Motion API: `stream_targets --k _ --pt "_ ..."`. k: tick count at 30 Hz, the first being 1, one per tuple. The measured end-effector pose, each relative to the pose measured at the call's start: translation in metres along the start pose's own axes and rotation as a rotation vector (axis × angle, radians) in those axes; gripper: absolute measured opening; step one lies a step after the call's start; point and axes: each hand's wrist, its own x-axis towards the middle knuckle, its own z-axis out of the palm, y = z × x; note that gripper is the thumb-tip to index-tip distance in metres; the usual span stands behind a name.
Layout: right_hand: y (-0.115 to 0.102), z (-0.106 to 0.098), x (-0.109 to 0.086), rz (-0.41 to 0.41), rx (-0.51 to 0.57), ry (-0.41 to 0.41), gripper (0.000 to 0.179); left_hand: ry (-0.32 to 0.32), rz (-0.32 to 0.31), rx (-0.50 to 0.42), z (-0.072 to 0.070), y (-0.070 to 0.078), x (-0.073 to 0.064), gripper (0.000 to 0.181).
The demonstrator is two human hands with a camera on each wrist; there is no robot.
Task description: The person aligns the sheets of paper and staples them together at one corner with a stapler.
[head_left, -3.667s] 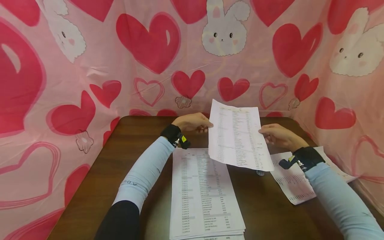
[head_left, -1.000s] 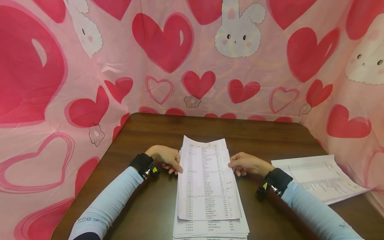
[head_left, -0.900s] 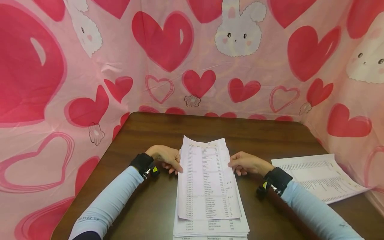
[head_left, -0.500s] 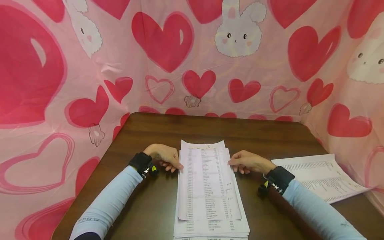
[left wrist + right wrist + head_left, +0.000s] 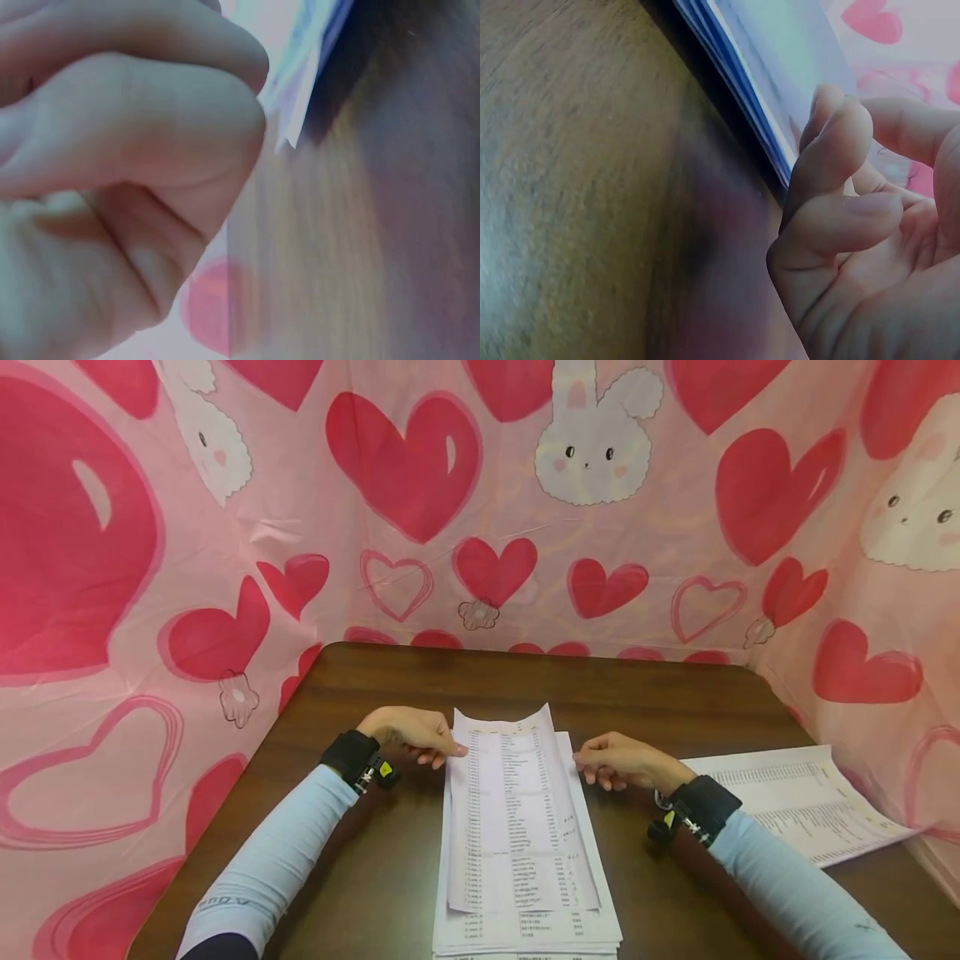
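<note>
Left hand [image 5: 408, 731]: fingers curled, tips pinching the left edge of the top sheet [image 5: 517, 814] near its far corner; curl confirmed close up in the left wrist view [image 5: 127, 150].
Right hand [image 5: 618, 760]: fingers loosely bent, tips at the right edge of the same sheet; true grip or mere touch not discernible. Bent fingers [image 5: 832, 150] beside the stack's edge in the right wrist view.
Top sheet: printed list, lying lengthwise on the stack [image 5: 525, 927], mid tabletop [image 5: 375, 677], far end lifted and bowed upward between the two hands.
Change from half a second ago: far end of sheet raised and narrowed, formerly nearly flat; both hands shifted slightly farther from the body. Against the earliest frame: sheet then held high in the air, now down on the stack.
Pose: both forearms in pale blue sleeves angled inward across the tabletop, dark wrist straps on, palms down, hands flanking the sheet.
Second pile [image 5: 795, 797]: fanned sheets, right side of tabletop, well apart from the stack.
Backdrop [image 5: 225, 527]: pink cloth, red hearts, white rabbits.
</note>
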Motion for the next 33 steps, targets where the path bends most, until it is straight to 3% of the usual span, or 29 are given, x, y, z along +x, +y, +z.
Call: stream_targets --k 5,12,18,28,33 --pt "0.001 -0.008 -0.005 -0.023 0.002 0.004 0.039 0.031 0.012 -0.002 -0.003 0.01 0.007 0.065" --pt "-0.001 -0.023 -0.016 -0.023 -0.002 0.034 0.047 0.116 0.119 0.029 -0.004 0.019 0.021 0.05" --pt "0.002 -0.048 -0.032 -0.031 0.028 0.065 0.044 0.191 0.168 0.046 -0.008 0.047 0.034 0.043" --pt "0.012 -0.101 -0.066 0.008 0.002 0.256 0.022 0.189 0.268 0.083 -0.002 0.088 0.067 0.032" --pt "0.019 -0.12 -0.089 0.021 -0.152 0.347 0.031 0.167 0.318 0.085 0.008 0.11 0.087 0.031"
